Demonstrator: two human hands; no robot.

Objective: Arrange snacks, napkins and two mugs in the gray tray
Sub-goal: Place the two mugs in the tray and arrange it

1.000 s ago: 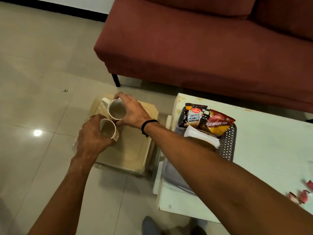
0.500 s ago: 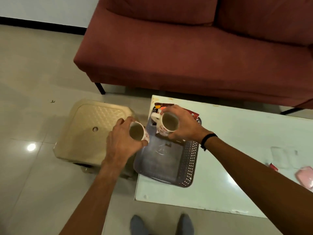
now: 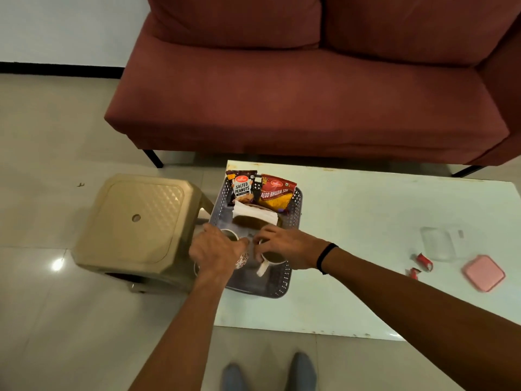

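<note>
Both mugs have been carried from the beige stool point(image 3: 135, 221) into the gray tray point(image 3: 293, 204). One mug point(image 3: 234, 238) is gripped by the left hand point(image 3: 217, 252), its fingers curled around it; the other mug point(image 3: 272, 259) is held at the rim by the right hand point(image 3: 284, 248). Snack packets point(image 3: 275, 193) and napkins point(image 3: 253, 211) are kept at 12 o'clock. A collision of the mugs is possible, since they are just beside each other. Free tray floor is seen at 6 o'clock; the tray's left edge seems to overhang the table point(image 3: 366, 221).
</note>
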